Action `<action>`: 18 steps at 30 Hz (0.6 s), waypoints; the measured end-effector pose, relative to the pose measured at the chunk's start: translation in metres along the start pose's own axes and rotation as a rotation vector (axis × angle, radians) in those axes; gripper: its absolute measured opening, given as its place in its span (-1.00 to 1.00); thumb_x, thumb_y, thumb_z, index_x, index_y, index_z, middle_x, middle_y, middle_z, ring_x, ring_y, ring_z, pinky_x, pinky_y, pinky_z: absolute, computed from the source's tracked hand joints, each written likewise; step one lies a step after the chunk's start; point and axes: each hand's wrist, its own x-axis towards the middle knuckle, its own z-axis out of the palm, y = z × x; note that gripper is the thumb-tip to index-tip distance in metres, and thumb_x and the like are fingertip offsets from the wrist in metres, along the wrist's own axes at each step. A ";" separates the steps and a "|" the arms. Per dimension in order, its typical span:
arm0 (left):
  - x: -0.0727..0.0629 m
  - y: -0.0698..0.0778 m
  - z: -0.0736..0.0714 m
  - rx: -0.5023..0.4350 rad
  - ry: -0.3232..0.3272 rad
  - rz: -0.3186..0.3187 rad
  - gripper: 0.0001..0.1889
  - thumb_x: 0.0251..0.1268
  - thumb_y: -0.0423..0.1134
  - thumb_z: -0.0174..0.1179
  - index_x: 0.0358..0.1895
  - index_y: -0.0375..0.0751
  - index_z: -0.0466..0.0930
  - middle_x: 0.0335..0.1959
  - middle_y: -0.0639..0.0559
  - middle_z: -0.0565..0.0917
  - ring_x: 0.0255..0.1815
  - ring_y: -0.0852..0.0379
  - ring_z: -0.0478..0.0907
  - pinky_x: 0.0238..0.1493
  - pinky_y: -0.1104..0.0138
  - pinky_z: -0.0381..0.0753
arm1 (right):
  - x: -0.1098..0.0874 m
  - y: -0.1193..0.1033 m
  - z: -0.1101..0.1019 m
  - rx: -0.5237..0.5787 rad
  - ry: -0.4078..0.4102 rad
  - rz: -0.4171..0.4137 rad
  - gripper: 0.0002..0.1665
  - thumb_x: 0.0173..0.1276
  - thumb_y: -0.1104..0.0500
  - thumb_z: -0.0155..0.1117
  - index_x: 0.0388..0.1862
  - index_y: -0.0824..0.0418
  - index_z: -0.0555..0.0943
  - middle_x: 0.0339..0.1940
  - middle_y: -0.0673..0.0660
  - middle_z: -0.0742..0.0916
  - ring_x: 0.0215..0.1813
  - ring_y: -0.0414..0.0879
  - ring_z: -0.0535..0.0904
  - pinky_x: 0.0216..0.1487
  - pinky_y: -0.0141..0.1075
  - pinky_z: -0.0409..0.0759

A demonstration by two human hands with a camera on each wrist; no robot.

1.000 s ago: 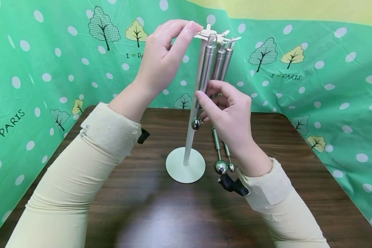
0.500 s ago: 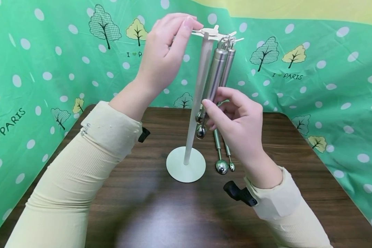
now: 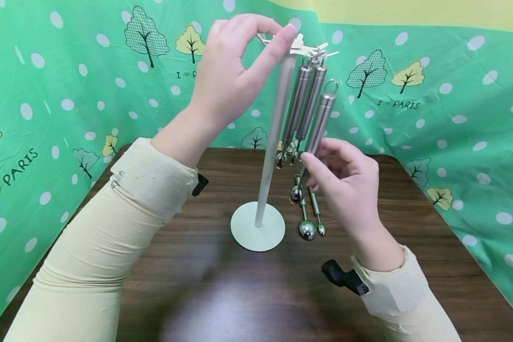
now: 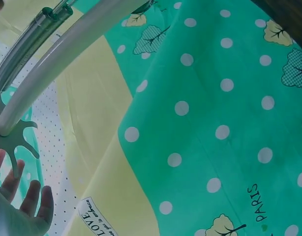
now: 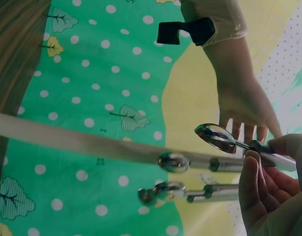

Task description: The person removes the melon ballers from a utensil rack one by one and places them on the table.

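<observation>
My right hand (image 3: pixel 346 185) pinches a steel spoon (image 3: pixel 320 121) by its thick tubular handle. The spoon's loop end points up, apart from the rack's hooks, and its small bowl (image 5: pixel 216 137) hangs below the fingers. Two similar spoons (image 3: pixel 297 104) hang by their loops from the white rack (image 3: pixel 280 109), just left of the held one. At the rack's top, my left hand (image 3: pixel 241 71) reaches in with thumb and index finger over the hooks. Its fingers (image 4: pixel 45 201) look relaxed and spread in the left wrist view, one fingertip right at a hook (image 4: pixel 14 164).
Two more steel spoons, a larger one (image 3: pixel 307 230) and a smaller one (image 3: pixel 316 204), lie on the dark wood table (image 3: pixel 188 280) right of the rack's round base (image 3: pixel 257 237). A green dotted cloth (image 3: pixel 81 95) stands behind and beside the table.
My right hand has moved right and down with the spoon, whose loop overlapped the rack's hooks earlier and now shows apart from them. My left thumb has shifted right over the rack's top.
</observation>
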 end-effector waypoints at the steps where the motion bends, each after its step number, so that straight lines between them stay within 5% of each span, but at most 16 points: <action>1: 0.000 0.001 0.000 0.004 -0.003 -0.003 -0.69 0.45 0.12 0.06 -0.03 0.09 0.70 0.02 0.31 0.68 0.16 0.35 0.37 0.26 0.56 0.15 | -0.001 0.002 -0.002 -0.009 0.008 0.018 -0.83 0.23 0.43 0.34 -0.19 0.37 0.70 -0.51 -0.10 0.74 -0.69 -0.25 0.54 -0.60 -0.47 0.53; 6: -0.001 0.004 -0.001 0.046 -0.026 -0.022 -0.66 0.41 0.18 0.08 -0.04 0.11 0.70 -0.05 0.38 0.69 0.11 0.29 0.33 0.14 0.52 0.26 | -0.008 0.011 -0.012 -0.038 0.041 0.126 -0.79 0.25 0.42 0.34 -0.23 0.15 0.72 -0.56 -0.10 0.73 -0.69 -0.27 0.52 -0.61 -0.49 0.49; 18: -0.001 0.004 -0.001 0.033 -0.045 0.021 -0.70 0.44 0.13 0.05 -0.09 0.13 0.71 -0.12 0.43 0.72 0.08 0.28 0.34 0.12 0.51 0.29 | -0.018 0.045 -0.036 -0.081 0.109 0.305 -0.84 0.31 0.34 0.34 -0.26 0.08 0.70 -0.62 -0.04 0.65 -0.72 -0.20 0.43 -0.63 -0.44 0.45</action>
